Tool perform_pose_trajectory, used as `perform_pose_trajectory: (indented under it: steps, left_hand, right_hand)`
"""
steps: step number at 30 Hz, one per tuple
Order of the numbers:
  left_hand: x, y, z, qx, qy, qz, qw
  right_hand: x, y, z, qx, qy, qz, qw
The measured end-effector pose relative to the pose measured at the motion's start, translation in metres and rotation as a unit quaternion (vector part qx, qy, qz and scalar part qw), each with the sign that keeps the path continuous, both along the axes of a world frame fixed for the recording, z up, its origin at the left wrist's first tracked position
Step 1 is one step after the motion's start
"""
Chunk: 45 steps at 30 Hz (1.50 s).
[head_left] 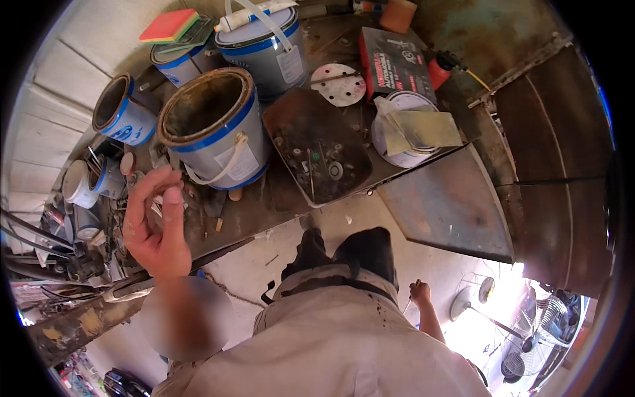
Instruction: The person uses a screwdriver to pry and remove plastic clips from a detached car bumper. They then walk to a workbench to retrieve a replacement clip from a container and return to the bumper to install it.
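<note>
My left hand [157, 221] is raised over the front of the cluttered workbench [228, 228]. Its fingers curve toward the thumb, and nothing shows in the gap between them. Just beyond it stands an uncovered grey paint can [218, 155] with a blue band, a rust-stained rim and a white handle. Down at my right side, away from the bench, my right hand [421, 292] is closed around what looks like a screwdriver [416, 284], its thin shaft pointing down. A dark metal tray [317, 126] on the bench carries washers and other small hardware.
More paint cans [122, 112] crowd the back left. A perforated sanding disc [338, 85] lies near a black-and-red box [397, 63]; sandpaper sheets [423, 130] rest on a tin. A flat metal panel [450, 198] juts out front right. Fans [549, 317] stand behind me, right.
</note>
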<state>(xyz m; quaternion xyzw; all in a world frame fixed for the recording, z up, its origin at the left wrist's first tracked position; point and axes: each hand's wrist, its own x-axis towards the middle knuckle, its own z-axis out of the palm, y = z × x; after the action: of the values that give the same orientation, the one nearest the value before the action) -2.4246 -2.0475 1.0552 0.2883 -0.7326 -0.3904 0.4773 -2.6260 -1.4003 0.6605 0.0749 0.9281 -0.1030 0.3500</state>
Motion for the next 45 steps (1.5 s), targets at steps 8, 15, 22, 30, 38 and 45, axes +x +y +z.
perform_pose_trajectory:
  steps: [8, 15, 22, 30, 38, 45]
  left_hand:
    - [-0.035, -0.039, 0.021, -0.09, -0.081, 0.016, 0.992]
    - [-0.047, -0.045, 0.016, -0.084, -0.121, 0.059, 0.987]
    - [-0.062, -0.016, 0.019, -0.104, -0.137, 0.051, 0.984]
    - [-0.077, 0.004, 0.021, -0.141, -0.146, -0.085, 0.976]
    - [-0.129, 0.01, 0.003, -0.148, -0.383, -0.286, 0.866]
    - [-0.161, 0.014, 0.003, -0.133, -0.557, -0.305, 0.761]
  right_hand:
    - [0.005, -0.006, -0.011, -0.011, -0.181, -0.07, 0.981]
    - [-0.113, -0.119, -0.004, -0.141, -0.087, 0.026, 0.986]
    - [-0.173, -0.184, 0.02, -0.186, -0.059, 0.146, 0.97]
    - [-0.18, -0.108, -0.014, -0.096, -0.036, 0.206, 0.973]
    - [-0.157, -0.108, 0.023, -0.07, -0.116, 0.067, 0.989]
    - [-0.143, -0.121, 0.016, -0.123, -0.092, 0.076, 0.985]
